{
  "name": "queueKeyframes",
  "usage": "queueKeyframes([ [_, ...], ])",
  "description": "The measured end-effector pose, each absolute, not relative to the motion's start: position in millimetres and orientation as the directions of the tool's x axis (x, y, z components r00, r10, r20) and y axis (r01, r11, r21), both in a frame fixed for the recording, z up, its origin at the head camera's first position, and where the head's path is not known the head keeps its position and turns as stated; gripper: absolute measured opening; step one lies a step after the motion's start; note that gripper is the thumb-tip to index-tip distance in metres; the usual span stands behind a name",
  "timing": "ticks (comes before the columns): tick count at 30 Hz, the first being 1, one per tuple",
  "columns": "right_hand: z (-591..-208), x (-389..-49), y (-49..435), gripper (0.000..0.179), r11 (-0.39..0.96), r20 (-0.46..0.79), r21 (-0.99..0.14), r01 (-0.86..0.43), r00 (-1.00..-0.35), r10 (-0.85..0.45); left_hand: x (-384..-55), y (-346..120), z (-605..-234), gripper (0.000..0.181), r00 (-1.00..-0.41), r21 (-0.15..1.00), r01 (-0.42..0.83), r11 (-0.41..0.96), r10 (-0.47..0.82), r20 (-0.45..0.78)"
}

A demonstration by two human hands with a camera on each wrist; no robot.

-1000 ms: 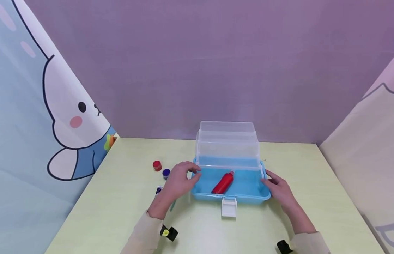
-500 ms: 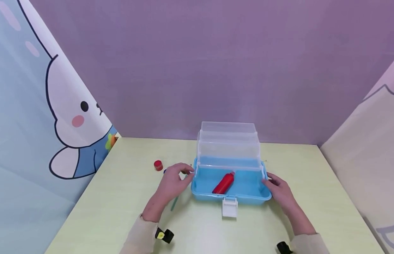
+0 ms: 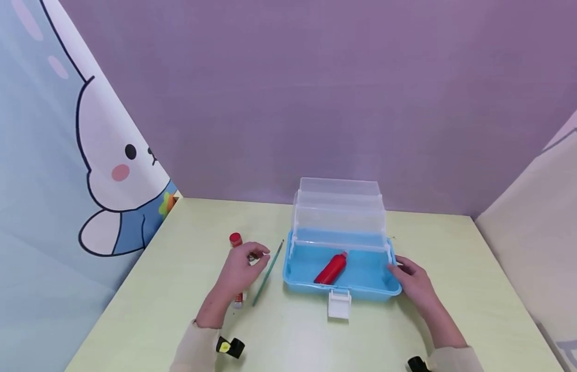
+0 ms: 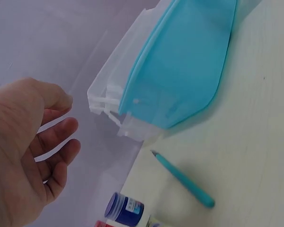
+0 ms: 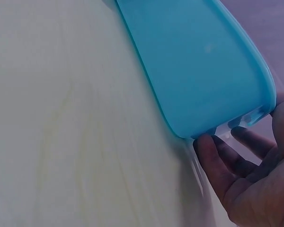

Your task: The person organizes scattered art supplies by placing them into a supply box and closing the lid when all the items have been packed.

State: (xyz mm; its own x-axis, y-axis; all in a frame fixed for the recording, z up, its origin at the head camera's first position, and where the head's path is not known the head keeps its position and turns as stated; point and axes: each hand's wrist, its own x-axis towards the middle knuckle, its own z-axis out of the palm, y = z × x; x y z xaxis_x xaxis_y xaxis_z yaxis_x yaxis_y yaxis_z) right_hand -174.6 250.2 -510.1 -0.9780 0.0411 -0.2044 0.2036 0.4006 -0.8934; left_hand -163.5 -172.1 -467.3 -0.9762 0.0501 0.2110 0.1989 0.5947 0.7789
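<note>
My left hand (image 3: 239, 268) hovers left of a blue plastic box, its fingers loosely bent and holding nothing in the left wrist view. Between the hand and the box lies a thin teal paintbrush (image 3: 268, 274). The box (image 3: 293, 283) has its clear lid (image 3: 339, 212) raised at the back and a white latch (image 3: 339, 305) hanging in front. Inside it lies a red bottle (image 3: 331, 268), tilted. At the box's right end my right hand (image 3: 416, 281) grips the rim, thumb over the edge and fingers against the outer wall (image 5: 217, 94).
A small red-capped jar (image 3: 235, 238) stands beyond my left hand. In the left wrist view, a blue jar (image 4: 125, 209) sits near the paintbrush. A paint tube (image 3: 238, 301) shows partly from under the left wrist. A purple backdrop (image 3: 316, 103) rises behind the table.
My left hand has moved left and slightly down, away from the box's left end, uncovering the paintbrush. The right hand stays at the box's right end. The whole head view has shifted slightly.
</note>
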Motion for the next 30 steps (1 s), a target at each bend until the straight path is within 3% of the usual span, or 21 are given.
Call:
queueKeyframes([
  [11, -510, -174, 249, 0.064, 0.417, -0.225, -0.879, 0.229, -0.973, 0.06, -157, -203, -478, 0.01, -0.969, 0.767, 0.217, 0.604, 0.037, 0.245],
  [30, -508, -169, 246, 0.061, 0.402, -0.214, -0.887, 0.226, -0.974, 0.075, -155, -234, -482, 0.017, -0.984, 0.764, 0.084, 0.64, -0.067, 0.164],
])
